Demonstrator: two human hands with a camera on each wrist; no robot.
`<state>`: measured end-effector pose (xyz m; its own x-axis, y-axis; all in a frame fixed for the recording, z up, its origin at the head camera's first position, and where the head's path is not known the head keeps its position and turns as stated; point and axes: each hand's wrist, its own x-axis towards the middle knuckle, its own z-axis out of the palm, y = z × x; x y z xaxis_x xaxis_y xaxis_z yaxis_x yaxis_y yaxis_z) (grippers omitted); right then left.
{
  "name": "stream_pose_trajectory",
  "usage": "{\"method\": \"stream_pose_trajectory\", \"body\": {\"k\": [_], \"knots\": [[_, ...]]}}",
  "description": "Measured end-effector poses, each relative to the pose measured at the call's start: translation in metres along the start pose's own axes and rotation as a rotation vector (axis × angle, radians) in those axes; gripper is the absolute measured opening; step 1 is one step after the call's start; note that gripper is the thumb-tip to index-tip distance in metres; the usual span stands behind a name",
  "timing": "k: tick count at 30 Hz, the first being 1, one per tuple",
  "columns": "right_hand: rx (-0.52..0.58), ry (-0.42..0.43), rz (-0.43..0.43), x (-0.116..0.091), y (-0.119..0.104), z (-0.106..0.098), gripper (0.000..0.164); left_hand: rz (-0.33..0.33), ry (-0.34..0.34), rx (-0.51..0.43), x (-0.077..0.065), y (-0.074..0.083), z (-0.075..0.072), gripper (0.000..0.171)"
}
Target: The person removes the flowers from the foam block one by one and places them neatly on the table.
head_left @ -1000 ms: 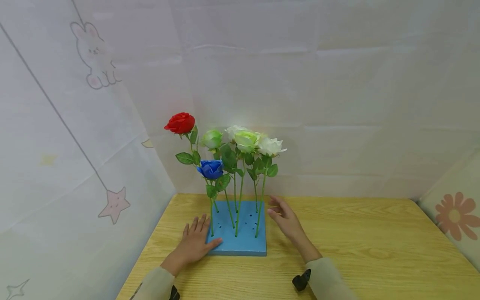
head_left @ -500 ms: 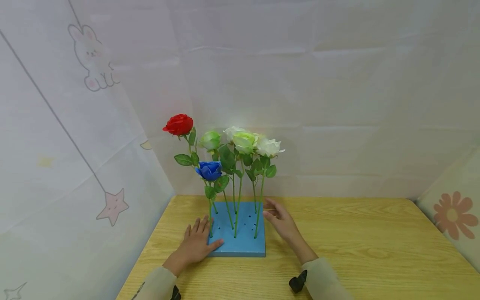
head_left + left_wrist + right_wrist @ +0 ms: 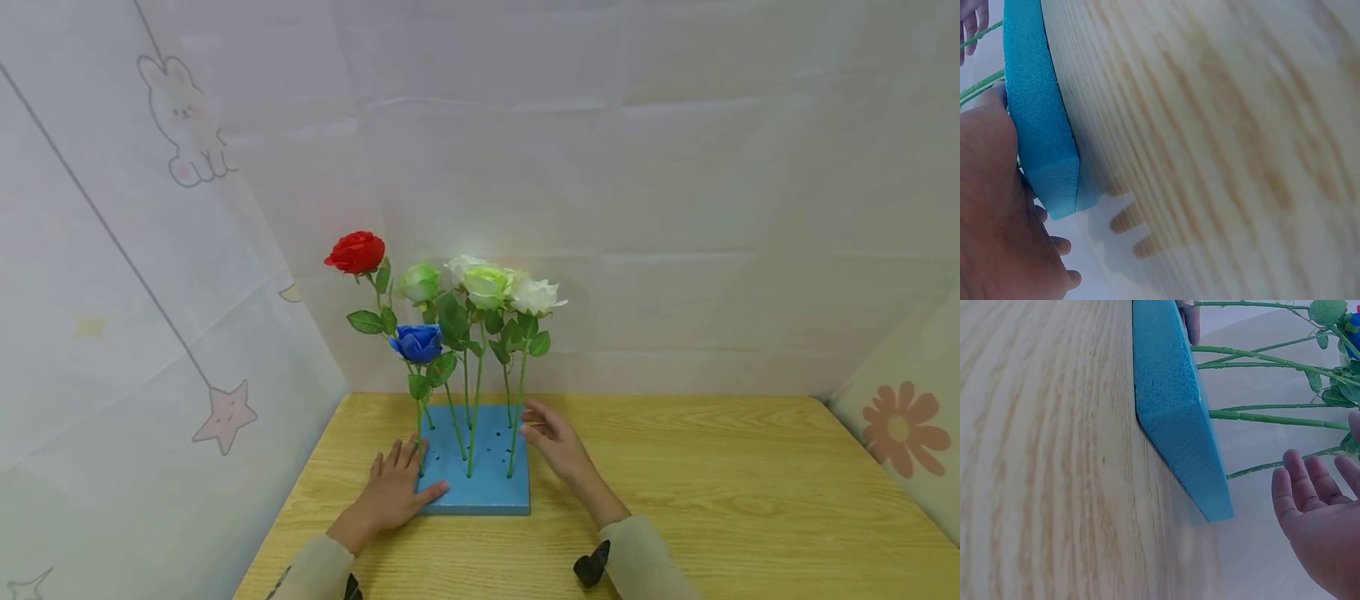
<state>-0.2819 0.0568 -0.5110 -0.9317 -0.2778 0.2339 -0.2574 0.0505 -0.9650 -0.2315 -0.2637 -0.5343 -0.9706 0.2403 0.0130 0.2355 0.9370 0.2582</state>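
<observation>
A blue foam block lies on the table, with several artificial roses standing upright in its holes. The red rose and the blue rose are on the left. Green-tinted roses stand in the middle, and a white rose at the right. My left hand rests with spread fingers on the block's left edge, its thumb on top. Beside the block's right edge, my right hand hovers near the front right stem, its fingers loosely bent and holding nothing in the right wrist view.
The wood-grain table stretches to the right of the block. A pale cloth backdrop rises behind the flowers, and a printed side cloth borders the left.
My right hand has moved slightly left, closer to the block's right edge and the front right stem. The left hand stays on the block, and the roses keep their places.
</observation>
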Motion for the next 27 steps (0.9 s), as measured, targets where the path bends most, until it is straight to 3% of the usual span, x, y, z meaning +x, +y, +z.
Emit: {"method": "stream_pose_trajectory", "body": {"k": [5,12,20,27], "knots": [[-0.005,-0.016,-0.016,0.002,0.003,0.003,0.054,-0.004,0.007,-0.017,0.002,-0.006,0.005,0.096],[-0.009,-0.014,0.029,0.003,0.003,0.007,0.054,-0.016,0.013,-0.017,0.005,-0.013,0.013,0.098],[-0.025,-0.015,0.033,0.0,0.005,0.009,0.057,-0.021,-0.016,-0.021,0.004,-0.007,0.007,0.098],[-0.036,-0.02,0.031,0.0,0.004,0.011,0.053,-0.013,0.0,-0.002,0.005,-0.007,0.008,0.097]]}}
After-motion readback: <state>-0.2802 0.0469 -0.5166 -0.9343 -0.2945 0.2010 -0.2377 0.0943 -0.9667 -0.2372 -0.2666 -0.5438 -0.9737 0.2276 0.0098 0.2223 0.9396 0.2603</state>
